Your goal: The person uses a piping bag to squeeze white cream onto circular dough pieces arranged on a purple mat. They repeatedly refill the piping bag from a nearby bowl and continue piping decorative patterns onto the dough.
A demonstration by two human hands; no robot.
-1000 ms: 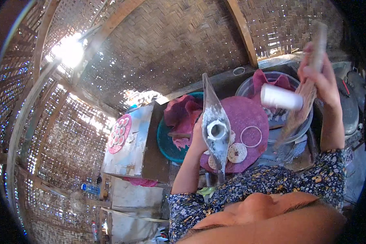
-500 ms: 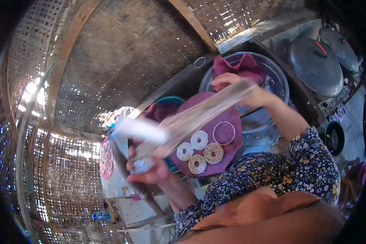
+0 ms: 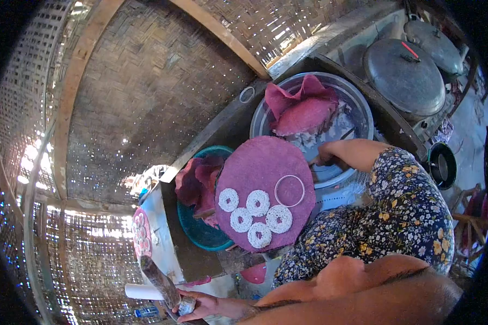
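Observation:
My left hand (image 3: 201,306), low at the left, is closed around a clear or silvery part of a press-like tool (image 3: 160,280) with a dark wooden bar and a white tube. At the right, my right hand (image 3: 326,154) reaches over the near rim of a grey basin (image 3: 257,122); its fingers are curled, and what they hold is hidden. Between the hands lies a round maroon mat (image 3: 260,162), bearing several white strand-like dough rings (image 3: 257,202) and a thin pale hoop (image 3: 276,190).
White dough (image 3: 336,127) and maroon cloth (image 3: 306,116) lie in the basin. A teal tub (image 3: 192,233) holds more maroon cloth. Farther left, a pink round (image 3: 142,233) carries more rings. Large lidded pots (image 3: 404,76) stand at the far right, and a woven wall (image 3: 146,92) rises behind.
The wooden tool, earlier held across the mat between both hands, has moved down and left with my left hand. My right hand has let go of it and moved to the basin's near edge.

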